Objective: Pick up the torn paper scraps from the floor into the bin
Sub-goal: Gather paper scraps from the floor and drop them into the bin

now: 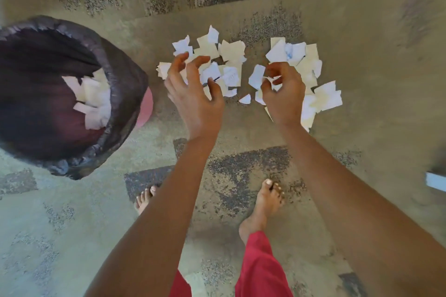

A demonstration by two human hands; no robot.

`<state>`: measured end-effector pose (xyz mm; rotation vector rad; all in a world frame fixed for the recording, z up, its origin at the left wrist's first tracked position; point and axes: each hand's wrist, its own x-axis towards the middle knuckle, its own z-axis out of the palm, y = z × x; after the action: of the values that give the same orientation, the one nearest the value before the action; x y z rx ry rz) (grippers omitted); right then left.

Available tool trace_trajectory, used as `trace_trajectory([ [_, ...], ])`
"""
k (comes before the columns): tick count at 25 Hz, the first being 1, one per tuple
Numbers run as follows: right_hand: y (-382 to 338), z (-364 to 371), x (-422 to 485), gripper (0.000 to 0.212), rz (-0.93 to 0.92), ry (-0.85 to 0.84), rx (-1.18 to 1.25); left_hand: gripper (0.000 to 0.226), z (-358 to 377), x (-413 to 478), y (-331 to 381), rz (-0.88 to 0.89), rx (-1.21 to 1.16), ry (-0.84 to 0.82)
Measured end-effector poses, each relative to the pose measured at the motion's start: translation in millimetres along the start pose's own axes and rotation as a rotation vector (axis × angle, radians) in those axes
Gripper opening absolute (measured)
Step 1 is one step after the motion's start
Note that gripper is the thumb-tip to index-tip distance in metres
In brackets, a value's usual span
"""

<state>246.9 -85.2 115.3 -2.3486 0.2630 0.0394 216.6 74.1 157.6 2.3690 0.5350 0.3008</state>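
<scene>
Several torn white paper scraps (231,52) lie scattered on the patterned carpet ahead of me, in a left cluster and a right cluster (324,97). My left hand (195,94) hovers over the left cluster, fingers spread and curled, holding nothing. My right hand (283,94) is over the right cluster, its fingertips pinched on a small white scrap (257,77). The bin (125,84), pink with a dark plastic liner, stands at the left and has several white scraps (94,101) inside.
My bare feet (268,202) stand on the carpet below the scraps, with red trouser legs (260,270) at the bottom. A white object (435,181) pokes in at the right edge. Carpet (362,31) stretches beyond the scraps.
</scene>
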Motion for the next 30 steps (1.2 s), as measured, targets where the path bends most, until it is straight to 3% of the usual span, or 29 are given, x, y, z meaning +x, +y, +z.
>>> trace_trajectory([
  [8,127.2,-37.0,14.5,0.027,0.136,0.005,-0.116,0.036,125.0,-56.0,7.6,0.062,0.097,-0.289],
  [13,189.1,-44.3,27.1,0.03,0.205,-0.077,-0.2,0.058,190.0,-75.0,0.0,-0.03,0.184,-0.481],
  [17,230.9,-44.6,43.6,0.053,0.321,-0.226,-0.306,0.098,232.5,-82.4,-7.4,-0.185,0.313,-0.613],
  [20,257.1,-46.6,60.5,0.077,0.395,-0.299,-0.387,0.121,255.1,-77.0,-10.7,-0.167,0.476,-0.633],
  [24,275.0,-49.5,84.2,0.109,0.501,-0.332,-0.358,0.136,272.1,-47.6,-15.6,-0.025,0.617,-0.632],
  [30,265.9,-31.8,86.1,0.125,0.571,-0.315,-0.349,0.143,279.2,-30.9,-15.9,-0.107,0.595,-0.706],
])
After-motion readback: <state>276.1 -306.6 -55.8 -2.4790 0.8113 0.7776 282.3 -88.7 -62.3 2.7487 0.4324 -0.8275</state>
